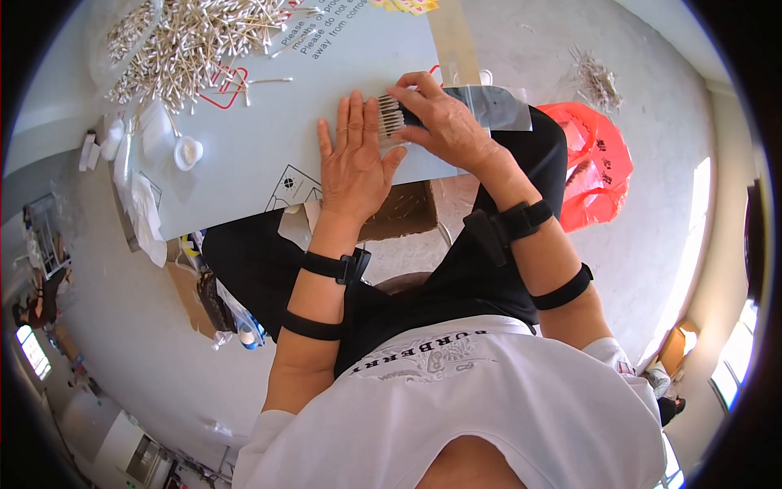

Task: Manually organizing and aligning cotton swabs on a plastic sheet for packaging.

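Observation:
My left hand (352, 159) lies flat on the grey board (269, 138), fingers stretched out. Its fingers and thumb border a row of cotton swabs (389, 116), laid side by side in what looks like a clear plastic packet with a dark section (476, 102). The packet extends to the right past the board's edge, over my knee. My right hand (446, 126) bends over the packet with thumb and forefinger at opposite sides of the swabs, gripping it. Part of the packet is hidden beneath this hand.
A large heap of loose cotton swabs (191, 45) covers the board's far left. Near the left edge stands a small white cup (188, 152). An open cardboard box (403, 213) sits under the board. On the floor at right are a red plastic bag (599, 167) and a swab pile (599, 79).

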Demonstrator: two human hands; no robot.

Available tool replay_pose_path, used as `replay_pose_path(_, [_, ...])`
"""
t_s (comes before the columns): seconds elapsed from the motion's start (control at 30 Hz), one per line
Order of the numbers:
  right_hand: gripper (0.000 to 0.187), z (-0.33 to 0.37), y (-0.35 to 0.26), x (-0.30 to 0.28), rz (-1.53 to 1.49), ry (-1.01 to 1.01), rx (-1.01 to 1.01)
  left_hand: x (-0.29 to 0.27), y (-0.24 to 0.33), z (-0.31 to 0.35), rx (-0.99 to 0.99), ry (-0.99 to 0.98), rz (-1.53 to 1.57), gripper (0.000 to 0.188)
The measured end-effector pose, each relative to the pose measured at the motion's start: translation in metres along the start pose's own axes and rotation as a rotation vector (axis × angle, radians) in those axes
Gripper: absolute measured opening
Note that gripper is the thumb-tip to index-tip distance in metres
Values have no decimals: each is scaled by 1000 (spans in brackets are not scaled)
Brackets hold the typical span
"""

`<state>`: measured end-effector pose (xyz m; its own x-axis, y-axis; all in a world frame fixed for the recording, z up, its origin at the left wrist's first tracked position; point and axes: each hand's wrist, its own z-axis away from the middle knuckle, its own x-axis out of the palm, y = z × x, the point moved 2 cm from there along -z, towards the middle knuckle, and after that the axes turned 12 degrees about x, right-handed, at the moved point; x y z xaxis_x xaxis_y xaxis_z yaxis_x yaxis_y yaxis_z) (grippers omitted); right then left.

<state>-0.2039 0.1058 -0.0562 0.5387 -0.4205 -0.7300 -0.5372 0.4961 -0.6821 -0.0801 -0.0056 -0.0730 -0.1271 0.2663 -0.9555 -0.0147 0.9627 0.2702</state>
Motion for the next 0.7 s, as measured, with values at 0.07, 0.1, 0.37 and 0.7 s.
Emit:
replay_pose_path(0.07, [62,4,0,4,-46,52,79,1,1,0,0,4,-4,75])
replay_pose_path(0.1, [61,7,-3,6,1,66,56,0,1,0,-6,5,10,75])
replay_pose_path(0.37, [58,5,-2,11,-135,71,218,-1,2,-1,-15,-3,24,78])
replay_pose_path(0.7, [53,0,-6,11,-64,92,280,-3,1,-2,1,5,17,77])
